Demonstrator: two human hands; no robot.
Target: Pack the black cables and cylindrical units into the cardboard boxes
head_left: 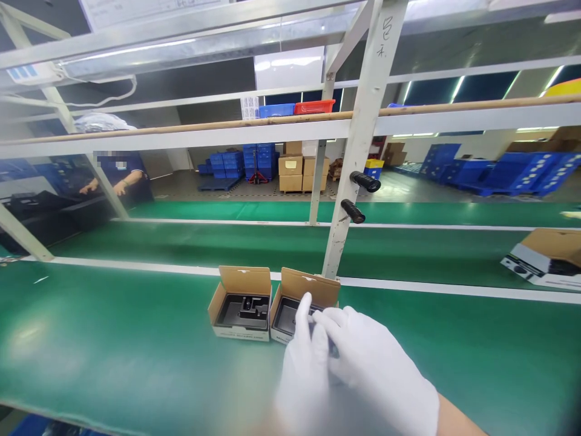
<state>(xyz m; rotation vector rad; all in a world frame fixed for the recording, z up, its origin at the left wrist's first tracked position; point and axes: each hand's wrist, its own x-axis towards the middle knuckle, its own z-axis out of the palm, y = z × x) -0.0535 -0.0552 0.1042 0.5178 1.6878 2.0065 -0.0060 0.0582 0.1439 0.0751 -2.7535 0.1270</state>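
Observation:
Two small cardboard boxes stand side by side with their lids up. In the left box (240, 333), a black tray holds a black moulded part (254, 306). The right box (282, 334) also has a black tray, partly covered by my hands. Both hands wear white gloves and meet at this box's front right. My left hand (306, 363) has one finger pointing up and others bent towards the right hand. On my right hand (376, 360), the fingers are pressed together against the left fingers. A small dark patch shows between them; what they grip is hidden.
A white upright post (347, 181) with two black pegs rises just behind the boxes. Another open box (549, 260) lies at the right on the green bench (136, 321). A shelf rail (181, 138) crosses above. Far left, a co-worker's hands (120, 186) show behind the frame.

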